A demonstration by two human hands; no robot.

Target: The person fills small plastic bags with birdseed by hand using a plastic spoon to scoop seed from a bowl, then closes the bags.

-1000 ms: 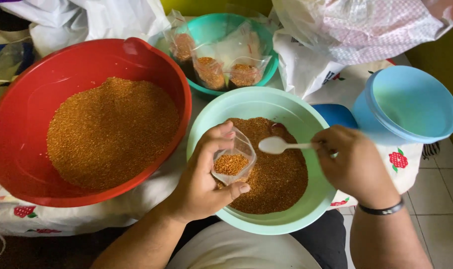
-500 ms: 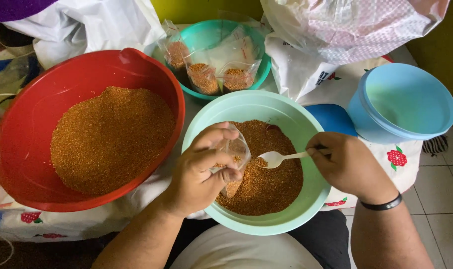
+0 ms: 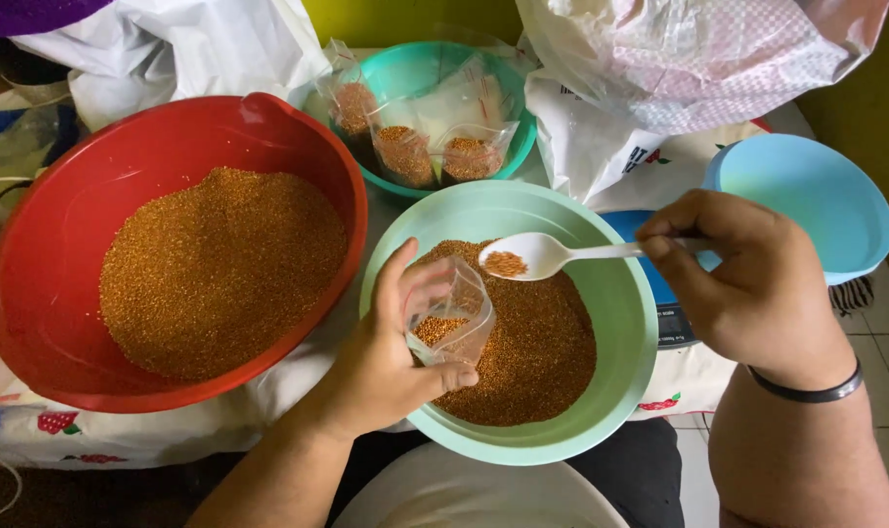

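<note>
- Largest, at the left: red bowl [image 3: 43, 284], wide and round, with a flat heap of orange-brown grain [image 3: 219, 274] inside.
- Next, in the middle, just beside the red one: mint-green bowl [image 3: 625, 332], about half covered with the same grain.
- Behind it: teal bowl [image 3: 420, 64], holding several small filled bags [image 3: 405, 152], standing close together.
- At the far right, well apart from the work: light blue container [image 3: 806, 205], with nothing visible inside.
- Right hand [image 3: 747, 284], over the right rim of the mint-green bowl – fingers closed firmly on the handle of the white spoon [image 3: 547, 256].
- Left hand [image 3: 386, 362], over the near side of the same bowl – thumb and fingers pinched on the small clear bag [image 3: 454, 318], keeping its mouth open and turned up toward the spoon.
- Small clear bag: above the grain of the mint-green bowl, with only a little grain at the bottom.
- White spoon: level, a small portion of grain in it, near the bag mouth but a bit above and to the right, not touching.
- Step in hand, as judged: carrying one spoonful to the bag.
- For the next move, probably needed: spoon tip right over the open mouth before tilting, bag kept steady, otherwise grain beside the bag.
</note>
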